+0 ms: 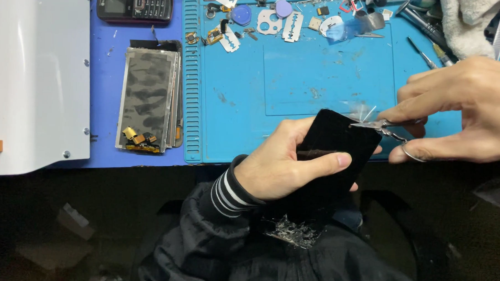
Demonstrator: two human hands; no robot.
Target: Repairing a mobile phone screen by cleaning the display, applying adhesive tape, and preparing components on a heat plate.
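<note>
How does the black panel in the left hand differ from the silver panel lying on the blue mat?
The black panel is held tilted in the left hand, with the right hand pressing a metal tool at its edge. The silver panel lies flat, untouched. The black one is dark and plain, the silver one shiny and mottled. Both are flat rectangles.

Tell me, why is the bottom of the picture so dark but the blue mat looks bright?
Head view: light falls on the blue mat, which shows evenly bright; the lower part is black jacket and unlit floor. The right hand and left hand look sharp, with no glare.
</note>
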